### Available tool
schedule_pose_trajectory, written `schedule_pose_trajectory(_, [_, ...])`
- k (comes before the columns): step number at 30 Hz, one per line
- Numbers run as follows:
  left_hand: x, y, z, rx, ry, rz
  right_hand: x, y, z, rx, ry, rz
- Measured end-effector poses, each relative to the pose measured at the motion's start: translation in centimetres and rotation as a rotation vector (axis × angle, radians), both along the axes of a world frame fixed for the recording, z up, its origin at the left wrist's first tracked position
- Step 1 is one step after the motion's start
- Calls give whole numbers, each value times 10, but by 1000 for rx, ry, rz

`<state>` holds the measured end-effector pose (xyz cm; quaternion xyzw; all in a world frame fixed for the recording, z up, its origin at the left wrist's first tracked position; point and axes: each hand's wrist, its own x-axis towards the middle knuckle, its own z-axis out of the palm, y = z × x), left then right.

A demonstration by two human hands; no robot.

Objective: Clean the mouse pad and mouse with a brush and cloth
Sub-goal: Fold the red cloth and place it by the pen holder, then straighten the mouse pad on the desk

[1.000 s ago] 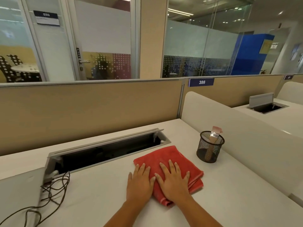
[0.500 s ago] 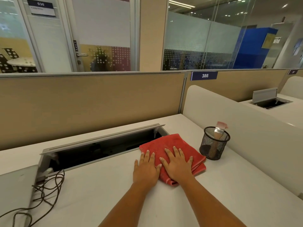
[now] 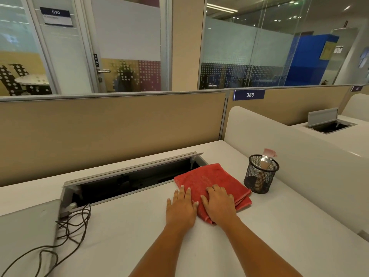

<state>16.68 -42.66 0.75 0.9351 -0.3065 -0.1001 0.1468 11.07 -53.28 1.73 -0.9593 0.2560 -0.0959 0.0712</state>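
head-worn view, facing forward-down — desk point(image 3: 123, 232) close

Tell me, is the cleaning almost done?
Hard to say. Looks done: the brush sits in the mesh cup and the red cloth lies folded on the desk, as if put away. In hand: the right hand presses flat on the cloth; the left hand lies beside it, fingertips at its edge. Left: no mouse or mouse pad is in view, so I cannot tell whether they are clean.
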Motion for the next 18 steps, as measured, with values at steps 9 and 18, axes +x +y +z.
schedule_pose_trajectory(9, [-55,66,20,-57,0,144,-54,65,30,42,-52,83])
schedule_pose_trajectory(18, [-161,191,13,-112,-66,268,-145,180,29,273,16,243])
